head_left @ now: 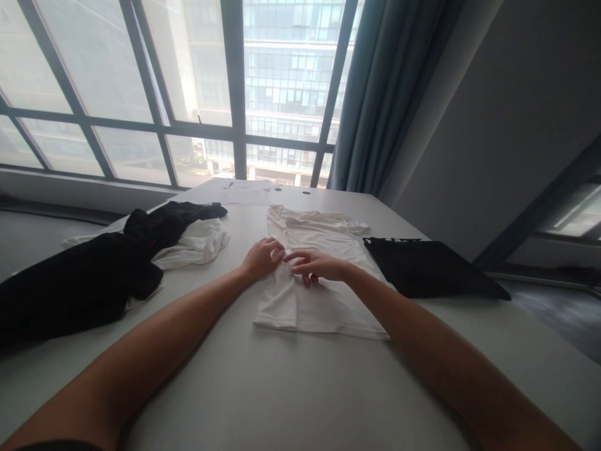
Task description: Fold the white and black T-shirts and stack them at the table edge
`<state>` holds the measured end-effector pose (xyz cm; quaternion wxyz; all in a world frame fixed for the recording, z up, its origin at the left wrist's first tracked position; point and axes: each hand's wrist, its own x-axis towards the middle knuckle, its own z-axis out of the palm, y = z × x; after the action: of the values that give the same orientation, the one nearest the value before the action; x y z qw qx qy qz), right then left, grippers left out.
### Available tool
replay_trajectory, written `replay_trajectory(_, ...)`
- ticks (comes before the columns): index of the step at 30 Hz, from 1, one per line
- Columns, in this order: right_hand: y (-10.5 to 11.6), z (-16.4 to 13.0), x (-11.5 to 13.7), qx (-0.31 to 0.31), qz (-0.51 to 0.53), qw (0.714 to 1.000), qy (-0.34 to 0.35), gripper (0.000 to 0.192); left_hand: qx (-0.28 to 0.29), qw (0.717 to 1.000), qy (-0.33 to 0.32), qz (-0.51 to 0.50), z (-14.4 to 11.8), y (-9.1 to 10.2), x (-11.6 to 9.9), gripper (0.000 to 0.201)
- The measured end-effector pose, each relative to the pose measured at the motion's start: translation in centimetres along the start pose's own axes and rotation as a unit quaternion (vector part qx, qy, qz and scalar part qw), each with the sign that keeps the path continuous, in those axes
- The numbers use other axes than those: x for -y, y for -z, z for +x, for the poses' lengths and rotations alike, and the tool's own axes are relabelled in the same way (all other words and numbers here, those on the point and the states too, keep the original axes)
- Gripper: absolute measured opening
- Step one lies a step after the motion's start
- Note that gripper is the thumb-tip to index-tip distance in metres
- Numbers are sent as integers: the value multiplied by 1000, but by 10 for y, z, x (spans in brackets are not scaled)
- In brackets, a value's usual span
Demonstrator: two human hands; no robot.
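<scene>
White cotton T-shirt lies flat and partly folded at the middle of the pale grey table, its neck end toward twelve o'clock. Both bare hands rest on its left half. Left hand sits curled, fingers pinching a fold of the cloth along the shirt's left edge. Right hand lies just at three o'clock of it, fingertips bent down onto the fabric and nearly touching the left; whether it grips cloth cannot be told. At nine o'clock a crumpled black garment sprawls over a rumpled white garment. At three o'clock lies a folded black garment. Sheets of paper lie at twelve o'clock, near the window.
</scene>
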<state>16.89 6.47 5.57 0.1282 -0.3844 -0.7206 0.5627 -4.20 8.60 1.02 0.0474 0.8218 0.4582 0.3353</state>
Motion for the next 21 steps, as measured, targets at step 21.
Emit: replay_trajectory(21,-9,-26,7,92,68,993,42,48,15,995,-47,83,-5,-6,1,26)
